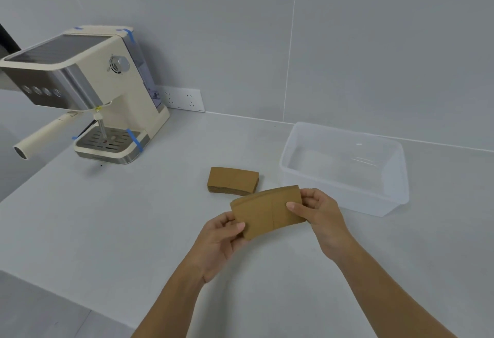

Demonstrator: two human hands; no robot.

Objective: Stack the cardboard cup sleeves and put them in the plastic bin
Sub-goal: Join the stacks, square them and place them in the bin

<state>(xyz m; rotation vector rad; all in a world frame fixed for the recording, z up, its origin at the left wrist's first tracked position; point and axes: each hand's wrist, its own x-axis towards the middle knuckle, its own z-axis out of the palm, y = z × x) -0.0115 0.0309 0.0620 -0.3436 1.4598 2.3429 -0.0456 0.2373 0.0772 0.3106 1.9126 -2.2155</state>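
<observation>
A flat brown cardboard cup sleeve [267, 210] is held above the white counter between both hands. My left hand [219, 241] pinches its lower left corner, and my right hand [318, 212] pinches its right end. Just behind it, a stack of several brown cup sleeves [232, 180] lies on the counter. A clear plastic bin [344, 168] stands to the right of the stack, with nothing visible inside it.
A cream espresso machine [88, 92] with blue tape strips stands at the back left, its handle sticking out to the left. A wall socket [184, 98] sits behind it. The counter's [107, 217] front left edge drops off near the lower left.
</observation>
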